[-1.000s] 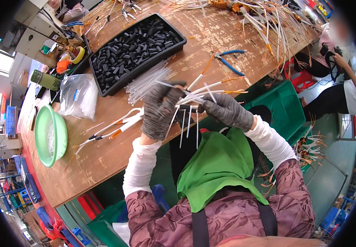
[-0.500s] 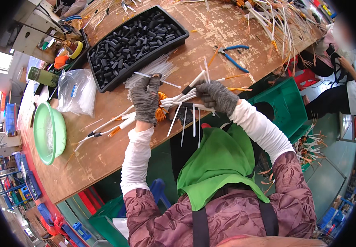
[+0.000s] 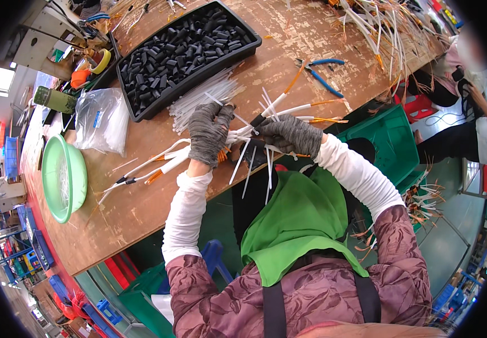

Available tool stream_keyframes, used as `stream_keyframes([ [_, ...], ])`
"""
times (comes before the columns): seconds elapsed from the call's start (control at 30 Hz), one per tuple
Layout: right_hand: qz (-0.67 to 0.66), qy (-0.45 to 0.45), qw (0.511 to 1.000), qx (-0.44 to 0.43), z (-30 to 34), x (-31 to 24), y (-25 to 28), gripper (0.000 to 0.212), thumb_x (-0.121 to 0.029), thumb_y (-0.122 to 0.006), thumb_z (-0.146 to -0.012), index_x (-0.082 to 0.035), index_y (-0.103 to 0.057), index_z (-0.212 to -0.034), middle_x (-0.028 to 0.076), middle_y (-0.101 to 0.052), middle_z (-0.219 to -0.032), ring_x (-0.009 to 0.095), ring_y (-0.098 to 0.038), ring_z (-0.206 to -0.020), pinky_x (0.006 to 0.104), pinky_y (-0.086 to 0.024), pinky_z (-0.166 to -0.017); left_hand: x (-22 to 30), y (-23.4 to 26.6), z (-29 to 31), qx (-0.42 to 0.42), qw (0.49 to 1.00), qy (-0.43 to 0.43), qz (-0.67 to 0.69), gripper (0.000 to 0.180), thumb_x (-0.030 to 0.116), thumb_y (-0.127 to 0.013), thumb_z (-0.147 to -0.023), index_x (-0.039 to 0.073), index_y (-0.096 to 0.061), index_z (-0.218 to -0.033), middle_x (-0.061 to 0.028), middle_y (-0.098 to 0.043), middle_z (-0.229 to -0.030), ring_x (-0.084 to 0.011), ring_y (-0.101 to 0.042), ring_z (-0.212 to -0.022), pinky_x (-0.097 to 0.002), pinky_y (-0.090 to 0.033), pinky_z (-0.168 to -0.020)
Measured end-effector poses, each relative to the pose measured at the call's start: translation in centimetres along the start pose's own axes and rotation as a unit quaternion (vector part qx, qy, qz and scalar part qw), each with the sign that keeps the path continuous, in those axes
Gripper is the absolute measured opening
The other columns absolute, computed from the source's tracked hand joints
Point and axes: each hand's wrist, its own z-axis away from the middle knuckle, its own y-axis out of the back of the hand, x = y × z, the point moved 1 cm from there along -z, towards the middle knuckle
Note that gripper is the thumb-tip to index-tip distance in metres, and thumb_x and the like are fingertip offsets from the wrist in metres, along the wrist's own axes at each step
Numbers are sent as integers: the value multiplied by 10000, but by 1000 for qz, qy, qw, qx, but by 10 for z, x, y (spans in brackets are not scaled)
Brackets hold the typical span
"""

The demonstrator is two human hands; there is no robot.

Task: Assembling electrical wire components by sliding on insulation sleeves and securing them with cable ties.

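A bundle of white-sleeved wires [image 3: 170, 164] with orange and copper strands lies across the table near its front edge. Over it, my gloved left hand [image 3: 209, 133] is closed, pinching a white cable tie [image 3: 240, 118] that slants down toward my other hand. My gloved right hand [image 3: 293, 135] is closed at the bundle beside a black sleeve [image 3: 258, 120]; its fingertips meet the tie's lower end, and what exactly they grip is partly hidden. Several cable-tie tails stick out of the bundle, some upward and some over the table edge.
Behind my left hand lie loose cable ties [image 3: 212, 89] and a black tray [image 3: 247, 52] of short black tubes. Blue-handled pliers [image 3: 327, 83] rest farther right. At left are a plastic bag [image 3: 94, 121] and a green basin [image 3: 80, 174]. A green crate [image 3: 387, 135] stands beyond the right edge.
My left hand has shifted right with the cable tie, bringing its end to my right hand. My right hand has turned lower, its fingers now closer to the left hand.
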Motion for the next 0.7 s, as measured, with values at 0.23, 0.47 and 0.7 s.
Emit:
stream_keyframes([
  [0.23,28,1,999,-23,-6,5,2,203,-221,-623,-822,-66,-617,-954,-50,-512,-622,4,-396,-421,159,-275,-332,14,8,37,-8,986,9,167,177,83,-597,-814,47,-656,-977,-121,-630,-855,-208,-600,-741,-309,-472,-698],
  [0.47,-5,59,998,-18,1,5,3,242,-281,-687,-767,-86,-647,-902,-44,-519,-623,26,-396,-434,182,-257,-365,37,10,57,-75,954,69,283,185,28,-576,-798,27,-646,-969,-83,-637,-823,-164,-586,-754,-280,-462,-683],
  [0.7,5,50,998,-41,1,1,1,234,-271,-675,-783,-89,-641,-926,-49,-536,-648,9,-397,-439,162,-249,-363,30,-18,49,204,974,-101,4,163,24,-641,-703,70,-672,-857,-86,-616,-759,-263,-560,-748,-365,-410,-727],
])
